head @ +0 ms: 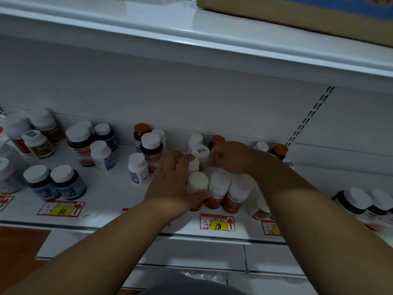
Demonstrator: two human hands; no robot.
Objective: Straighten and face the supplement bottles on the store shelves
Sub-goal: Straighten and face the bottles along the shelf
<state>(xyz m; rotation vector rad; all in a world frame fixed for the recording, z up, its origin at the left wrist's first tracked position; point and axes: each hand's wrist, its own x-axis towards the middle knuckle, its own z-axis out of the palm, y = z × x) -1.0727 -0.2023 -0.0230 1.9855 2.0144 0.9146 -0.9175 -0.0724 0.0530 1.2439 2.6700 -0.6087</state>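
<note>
— So, where are your hands?

— Both on the cluster of white-capped, orange-labelled plastic supplement bottles (pixel 214 189) near the front edge of the white metal shelf (pixel 110 201). My left hand (pixel 176 184) wraps the leftmost bottle (pixel 196 184), thumb low, fingers curled round its far side. My right hand (pixel 231 157) is curled over the bottles behind; whether it's holding one, I cannot tell.

— How will they handle?

— Light, rigid, smooth-sided, I'd judge. They'd tip easily, so I'd take them by the body, below the cap.
</note>
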